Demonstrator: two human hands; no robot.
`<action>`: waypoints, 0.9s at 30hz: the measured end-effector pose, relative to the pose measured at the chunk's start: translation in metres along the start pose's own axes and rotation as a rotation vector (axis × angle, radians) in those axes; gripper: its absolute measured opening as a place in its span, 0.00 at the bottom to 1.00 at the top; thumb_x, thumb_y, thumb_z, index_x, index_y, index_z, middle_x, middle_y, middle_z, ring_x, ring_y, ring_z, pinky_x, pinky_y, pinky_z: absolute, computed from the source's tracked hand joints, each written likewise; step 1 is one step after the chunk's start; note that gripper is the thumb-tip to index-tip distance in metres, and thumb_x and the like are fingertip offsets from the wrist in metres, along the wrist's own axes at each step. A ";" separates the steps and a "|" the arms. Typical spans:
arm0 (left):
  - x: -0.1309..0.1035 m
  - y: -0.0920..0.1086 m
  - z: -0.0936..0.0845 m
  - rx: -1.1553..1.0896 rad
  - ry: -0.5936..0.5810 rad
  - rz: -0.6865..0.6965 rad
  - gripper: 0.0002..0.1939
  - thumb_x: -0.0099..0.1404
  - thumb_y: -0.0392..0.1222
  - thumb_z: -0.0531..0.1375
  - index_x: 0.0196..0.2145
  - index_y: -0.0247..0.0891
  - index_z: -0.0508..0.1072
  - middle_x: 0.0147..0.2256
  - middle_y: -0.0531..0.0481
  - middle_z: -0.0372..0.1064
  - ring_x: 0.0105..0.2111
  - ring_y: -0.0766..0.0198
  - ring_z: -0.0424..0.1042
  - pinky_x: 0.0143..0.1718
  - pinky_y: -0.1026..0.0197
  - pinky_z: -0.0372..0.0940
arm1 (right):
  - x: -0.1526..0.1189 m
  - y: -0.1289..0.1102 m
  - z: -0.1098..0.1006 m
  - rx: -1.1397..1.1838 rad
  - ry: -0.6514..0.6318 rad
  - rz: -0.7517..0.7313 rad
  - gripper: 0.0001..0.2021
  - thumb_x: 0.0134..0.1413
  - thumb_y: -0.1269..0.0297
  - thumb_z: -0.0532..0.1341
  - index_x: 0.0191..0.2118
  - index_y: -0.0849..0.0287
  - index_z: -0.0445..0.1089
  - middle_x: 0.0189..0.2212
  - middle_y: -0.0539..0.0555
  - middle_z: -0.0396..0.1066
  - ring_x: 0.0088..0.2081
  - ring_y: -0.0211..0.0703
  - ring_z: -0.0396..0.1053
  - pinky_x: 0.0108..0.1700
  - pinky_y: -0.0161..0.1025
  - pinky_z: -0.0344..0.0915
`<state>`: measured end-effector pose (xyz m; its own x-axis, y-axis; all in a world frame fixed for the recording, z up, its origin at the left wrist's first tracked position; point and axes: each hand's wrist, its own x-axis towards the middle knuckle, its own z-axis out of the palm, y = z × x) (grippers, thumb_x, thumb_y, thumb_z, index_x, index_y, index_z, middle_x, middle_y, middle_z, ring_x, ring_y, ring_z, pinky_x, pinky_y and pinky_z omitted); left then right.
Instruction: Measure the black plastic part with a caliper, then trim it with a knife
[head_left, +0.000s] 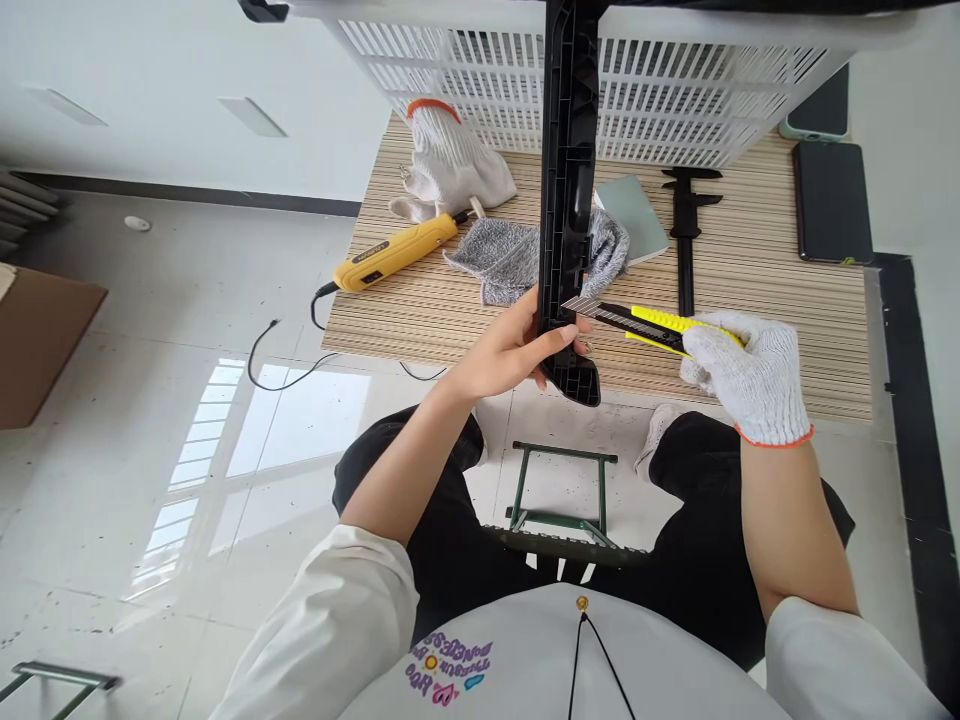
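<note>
A long black plastic part [568, 190] stretches from the top of the view down past the table's front edge. Bare, my left hand [517, 350] is wrapped round its lower end, with the thumb across the near face. My right hand [746, 365] wears a white knitted glove with an orange cuff and is closed round a yellow and black utility knife [660, 325]. The knife's blade is extended and points left, its tip at the black part's edge just above my left fingers. Whether it touches the part, I cannot tell.
On the wooden table [810, 330] lie a white glove [457, 165], a yellow corded tool [397, 252], grey knitted fabric [499, 255], a pale green pad [632, 215], black calipers [685, 225] and a black phone [832, 200]. A white basket [675, 95] stands behind.
</note>
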<state>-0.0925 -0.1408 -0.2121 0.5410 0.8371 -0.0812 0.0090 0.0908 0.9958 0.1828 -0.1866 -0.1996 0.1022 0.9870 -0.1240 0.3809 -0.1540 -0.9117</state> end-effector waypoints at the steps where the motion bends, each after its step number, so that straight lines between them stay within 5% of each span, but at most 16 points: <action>1: 0.001 0.001 0.000 -0.001 0.002 -0.010 0.23 0.70 0.54 0.63 0.56 0.40 0.66 0.48 0.43 0.77 0.40 0.57 0.81 0.18 0.71 0.65 | 0.000 -0.003 0.001 0.036 0.023 0.022 0.09 0.56 0.60 0.66 0.27 0.55 0.72 0.15 0.45 0.56 0.17 0.36 0.58 0.18 0.36 0.49; 10: 0.008 0.006 -0.003 -0.045 -0.022 -0.090 0.21 0.73 0.60 0.58 0.49 0.40 0.70 0.35 0.49 0.75 0.20 0.70 0.70 0.13 0.70 0.59 | 0.006 -0.024 0.007 0.127 0.106 0.102 0.13 0.49 0.66 0.64 0.19 0.57 0.63 0.13 0.45 0.54 0.17 0.34 0.56 0.18 0.35 0.48; 20: 0.015 0.011 0.000 -0.122 -0.010 -0.170 0.30 0.73 0.66 0.53 0.58 0.38 0.68 0.34 0.47 0.74 0.24 0.65 0.74 0.12 0.69 0.61 | 0.009 -0.022 0.004 0.111 0.083 0.114 0.18 0.53 0.67 0.64 0.17 0.55 0.59 0.13 0.44 0.49 0.17 0.33 0.54 0.18 0.33 0.48; 27: 0.015 0.010 -0.001 -0.107 -0.028 -0.163 0.26 0.73 0.62 0.55 0.54 0.37 0.70 0.35 0.47 0.74 0.24 0.66 0.72 0.14 0.69 0.62 | 0.008 -0.026 0.006 0.096 0.087 0.129 0.15 0.52 0.68 0.64 0.18 0.56 0.63 0.13 0.44 0.49 0.17 0.33 0.54 0.17 0.34 0.46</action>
<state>-0.0852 -0.1271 -0.2037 0.5628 0.7916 -0.2381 0.0099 0.2816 0.9595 0.1684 -0.1742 -0.1787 0.2251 0.9509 -0.2124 0.2703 -0.2704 -0.9240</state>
